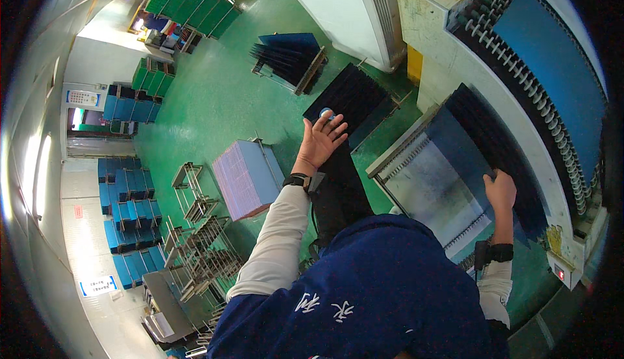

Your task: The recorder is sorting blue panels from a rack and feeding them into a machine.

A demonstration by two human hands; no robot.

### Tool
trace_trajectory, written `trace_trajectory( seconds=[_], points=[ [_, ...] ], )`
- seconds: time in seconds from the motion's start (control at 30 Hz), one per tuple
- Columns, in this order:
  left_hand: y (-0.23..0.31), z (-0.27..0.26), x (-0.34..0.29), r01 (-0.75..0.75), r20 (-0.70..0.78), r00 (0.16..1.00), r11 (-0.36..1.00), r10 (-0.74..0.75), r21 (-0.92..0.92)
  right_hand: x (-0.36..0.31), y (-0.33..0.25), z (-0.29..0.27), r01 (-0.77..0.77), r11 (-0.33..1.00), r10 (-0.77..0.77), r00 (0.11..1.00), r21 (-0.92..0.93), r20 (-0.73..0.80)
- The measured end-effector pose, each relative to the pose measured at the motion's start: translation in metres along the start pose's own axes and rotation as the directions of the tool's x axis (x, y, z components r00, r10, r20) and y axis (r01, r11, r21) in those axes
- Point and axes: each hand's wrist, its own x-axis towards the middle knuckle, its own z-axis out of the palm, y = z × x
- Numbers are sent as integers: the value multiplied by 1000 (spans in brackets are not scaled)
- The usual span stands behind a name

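Observation:
My left hand (pixel 318 142) is raised in front of me, palm up and fingers spread. A small bluish-white thing (pixel 325 113) shows at its fingertips; what it is I cannot make out. Beyond that hand stands a rack of dark panels (pixel 354 96). On the right, my right hand (pixel 500 191) has its fingers curled at the edge of a thin dark blue panel (pixel 455 143). That panel leans over a slotted metal rack (pixel 426 190), beside a fanned row of dark panels (pixel 497 138).
A white machine (pixel 426 40) with a roller conveyor (pixel 520 66) curves along the right, carrying a blue panel (pixel 549 47). On the green floor stand a stack of pale panels (pixel 244 180), another dark panel rack (pixel 286 63) and several bare metal racks (pixel 201 255). Blue panels (pixel 133 213) line the left wall.

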Motion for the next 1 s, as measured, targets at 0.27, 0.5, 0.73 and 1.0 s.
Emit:
trace_trajectory(
  seconds=[0.27,0.5,0.73,1.0],
  points=[
    [0,1,2,6,-9,1000,1000,-6,4,1,-1,-2,-6,1000,6,999,-8,31],
    [-1,1,2,0,28,1000,1000,0,8,0,-4,-6,2,1000,-2,1000,-4,29],
    [-1,0,2,-2,7,1000,1000,2,5,1,0,-1,4,1000,-4,1000,-5,3],
    [-1,-2,2,-1,14,1000,1000,1,0,2,2,1,3,1000,-3,1000,-7,16]
  ],
)
